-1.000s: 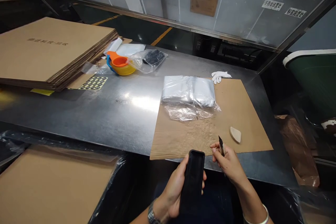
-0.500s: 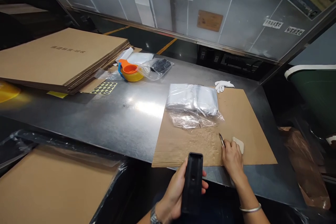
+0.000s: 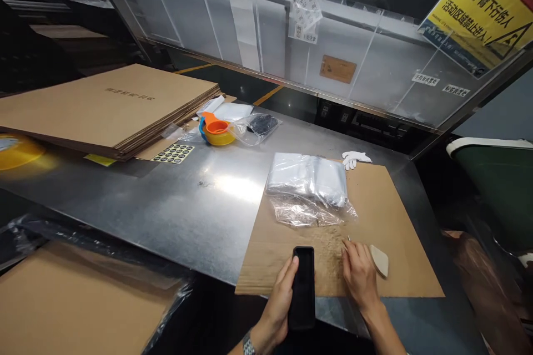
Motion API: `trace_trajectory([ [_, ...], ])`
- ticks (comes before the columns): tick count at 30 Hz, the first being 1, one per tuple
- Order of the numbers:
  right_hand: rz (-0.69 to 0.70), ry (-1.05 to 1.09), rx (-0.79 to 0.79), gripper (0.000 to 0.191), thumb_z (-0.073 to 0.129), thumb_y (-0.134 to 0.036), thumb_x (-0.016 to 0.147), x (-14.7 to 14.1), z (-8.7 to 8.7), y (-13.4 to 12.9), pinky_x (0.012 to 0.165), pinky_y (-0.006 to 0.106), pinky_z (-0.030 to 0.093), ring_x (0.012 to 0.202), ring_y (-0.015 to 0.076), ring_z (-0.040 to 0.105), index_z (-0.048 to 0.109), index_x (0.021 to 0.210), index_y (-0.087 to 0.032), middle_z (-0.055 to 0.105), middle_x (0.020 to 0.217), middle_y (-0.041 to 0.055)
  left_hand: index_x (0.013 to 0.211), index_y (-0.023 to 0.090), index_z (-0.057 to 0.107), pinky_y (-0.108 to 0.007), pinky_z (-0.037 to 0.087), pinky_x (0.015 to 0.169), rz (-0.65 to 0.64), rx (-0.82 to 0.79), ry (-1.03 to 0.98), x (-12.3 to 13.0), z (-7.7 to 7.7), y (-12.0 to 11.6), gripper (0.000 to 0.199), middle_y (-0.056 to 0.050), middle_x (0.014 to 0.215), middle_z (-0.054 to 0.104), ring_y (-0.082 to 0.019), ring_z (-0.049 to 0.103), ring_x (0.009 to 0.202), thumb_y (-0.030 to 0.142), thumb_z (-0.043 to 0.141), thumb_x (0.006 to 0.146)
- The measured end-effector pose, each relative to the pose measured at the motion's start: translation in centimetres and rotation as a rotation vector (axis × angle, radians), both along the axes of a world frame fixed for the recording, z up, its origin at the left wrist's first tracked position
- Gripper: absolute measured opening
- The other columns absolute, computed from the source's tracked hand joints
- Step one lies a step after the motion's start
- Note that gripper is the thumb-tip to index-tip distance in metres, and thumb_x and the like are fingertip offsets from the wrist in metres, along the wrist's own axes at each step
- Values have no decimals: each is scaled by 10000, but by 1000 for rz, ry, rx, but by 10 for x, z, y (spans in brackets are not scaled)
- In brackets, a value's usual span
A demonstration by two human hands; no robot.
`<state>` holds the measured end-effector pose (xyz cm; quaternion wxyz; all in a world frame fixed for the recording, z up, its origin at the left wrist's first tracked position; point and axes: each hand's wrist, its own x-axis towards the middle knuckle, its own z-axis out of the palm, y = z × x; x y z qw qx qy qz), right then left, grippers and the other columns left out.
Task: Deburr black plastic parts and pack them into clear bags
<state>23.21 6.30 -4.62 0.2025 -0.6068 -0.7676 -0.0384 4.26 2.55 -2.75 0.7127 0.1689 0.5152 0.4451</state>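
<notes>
My left hand grips a long black hollow plastic part at the front edge of the cardboard sheet, thumb on its rim. The part's open side faces up. To its right, my right hand is closed, fingers pinched around a slim pen-like tool. Only a short bit of the tool shows past the fingertips. A beige rounded pad lies on the cardboard just right of that hand. Beyond both hands sits a stack of clear plastic bags in a crumpled wrapper.
A white glove lies at the sheet's far edge. On the metal table are stacked flat cardboard, a sticker sheet, a tape roll and a bagged black item. More cardboard lies lower left.
The view has tipped upward, so the table sits lower in it. My right hand has moved left, away from the beige pad towards the black part, with the tool in its fingers.
</notes>
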Motion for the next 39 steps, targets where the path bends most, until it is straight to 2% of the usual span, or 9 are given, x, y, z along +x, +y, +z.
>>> trace_trajectory([
  [3,93,-8,-8,256,351,-158,910,-11,2,21,728,329,466,837,213,551,564,1051,-174,606,906,90,1165,161,523,-328,367,997,27,198,259,3,-16,18,437,-135,1260,553,-226,471,1209,459,485,848],
  [7,168,-42,1,286,349,-120,893,-27,-2,54,748,311,482,869,201,567,601,1012,-183,626,949,83,1279,135,447,-355,217,1090,6,368,403,10,-27,39,500,-143,1359,450,-236,354,1291,378,484,843],
  [10,157,-77,32,337,348,-99,879,-35,-7,77,842,347,468,1016,227,547,576,1123,-146,610,1098,120,1304,117,433,-445,132,1105,26,464,531,12,-33,44,539,-154,1371,416,-284,286,1306,310,496,805],
  [13,111,-108,59,448,357,-32,832,-37,-12,95,931,368,426,1208,246,441,500,1250,-107,532,1261,150,1295,127,453,-493,177,1078,-12,532,723,7,-42,42,524,-152,1333,440,-306,337,1245,284,468,795],
  [16,77,-137,55,455,412,-10,809,-37,-10,111,931,376,428,1216,251,441,516,1236,-126,532,1271,141,1280,124,466,-467,275,1037,-30,546,883,1,-50,41,492,-157,1258,493,-289,401,1183,269,417,813],
  [21,65,-166,7,181,514,-193,886,-39,7,125,847,408,466,980,193,575,586,1049,-158,612,1057,58,1238,171,504,-442,330,994,104,563,895,-4,-47,41,443,-125,1176,544,-273,443,1142,268,411,816],
  [30,293,-50,-319,194,522,-318,892,-59,1,110,760,351,494,837,149,600,599,950,-150,623,911,23,1040,158,636,-420,434,864,-18,583,727,-17,-27,48,335,-121,982,637,-269,562,953,311,468,793],
  [35,370,90,-536,246,550,-348,873,-82,4,129,743,352,507,846,156,604,585,1006,-144,616,975,38,1008,143,650,-422,423,870,13,567,664,-15,-27,52,347,-132,989,638,-269,562,951,322,470,771],
  [39,348,274,-602,224,538,-333,881,-91,11,136,755,356,500,844,154,601,586,993,-144,614,984,38,981,155,663,-408,434,846,77,518,582,-20,-29,55,344,-124,979,646,-264,582,902,357,518,743],
])
